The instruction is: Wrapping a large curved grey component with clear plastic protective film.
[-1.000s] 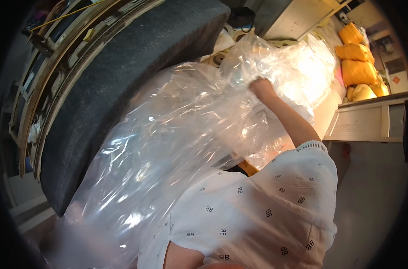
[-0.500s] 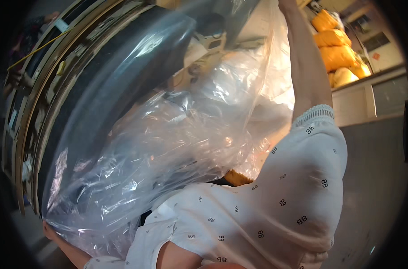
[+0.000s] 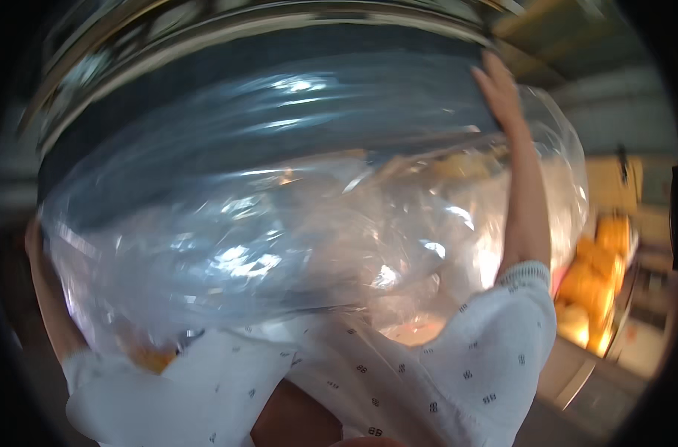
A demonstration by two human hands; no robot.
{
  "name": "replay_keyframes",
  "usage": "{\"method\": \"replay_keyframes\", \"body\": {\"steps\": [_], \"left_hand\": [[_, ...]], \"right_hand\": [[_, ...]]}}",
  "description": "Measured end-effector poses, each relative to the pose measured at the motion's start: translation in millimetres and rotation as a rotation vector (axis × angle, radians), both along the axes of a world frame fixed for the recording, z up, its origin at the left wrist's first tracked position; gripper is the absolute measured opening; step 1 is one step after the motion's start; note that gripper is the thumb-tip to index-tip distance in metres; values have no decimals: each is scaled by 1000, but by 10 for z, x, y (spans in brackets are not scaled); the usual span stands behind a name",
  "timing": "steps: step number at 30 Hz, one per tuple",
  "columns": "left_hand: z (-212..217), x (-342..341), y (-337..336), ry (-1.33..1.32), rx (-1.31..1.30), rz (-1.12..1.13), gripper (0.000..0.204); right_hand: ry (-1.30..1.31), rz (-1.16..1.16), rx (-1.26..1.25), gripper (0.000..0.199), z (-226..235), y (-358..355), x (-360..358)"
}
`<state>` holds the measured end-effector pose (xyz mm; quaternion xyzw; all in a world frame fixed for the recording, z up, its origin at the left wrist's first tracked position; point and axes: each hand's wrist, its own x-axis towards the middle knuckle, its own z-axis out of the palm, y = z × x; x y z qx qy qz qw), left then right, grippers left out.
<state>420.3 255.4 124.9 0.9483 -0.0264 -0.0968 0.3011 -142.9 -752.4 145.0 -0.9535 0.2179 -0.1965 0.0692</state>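
Observation:
A wide sheet of clear plastic film (image 3: 242,257) stretches across in front of me, shiny and wrinkled, over a dark flat surface (image 3: 354,48). At the far left, my left hand (image 3: 33,237) is closed at the film's corner, its fingers partly hidden and blurred. My right hand (image 3: 504,97) is raised at the upper right, near the far edge of the dark surface. Its fingers are stretched out with the thumb apart, against the film. Some film bulges out to the right of that wrist.
Pale, curved-looking rails (image 3: 272,26) run along the far side of the dark surface. A pile of orange-yellow bundles (image 3: 596,276) stands at the right, blurred. Small yellow-brown patches show through or below the film.
The view has swung, bringing the dark surface across the top. My right hand has come down into view against the film; my left hand sits higher. The film lies wider and lower.

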Motion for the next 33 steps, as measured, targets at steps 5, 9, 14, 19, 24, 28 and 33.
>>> {"method": "replay_keyframes", "body": {"steps": [5, 9, 14, 19, 24, 28, 33], "left_hand": [[39, -762, -2159, -340, -272, 52, 36], [18, -869, -2252, -1092, -112, 159, 23], [120, -839, -2184, -872, -618, 63, 25], [85, -802, -2208, -779, -318, 305, 27], [-24, -689, -2310, -798, -387, 305, 25], [-22, -782, -2172, -788, -433, 305, 22], [-105, -454, -1899, -675, -311, 187, 45]], "right_hand": [[-24, -174, 579, 62, 68, -778, -490], [451, -456, -331, 45, 125, -658, 355], [-137, 335, -157, 21, 867, 1834, 1611], [-2, 647, 1069, 35, 922, 4575, 2243], [491, 738, 1184, 39, 855, 5374, 2060], [1053, 755, 1433, 24, 1027, 4813, 1396], [1460, 301, 1655, 20, 672, 3845, -445]]}}
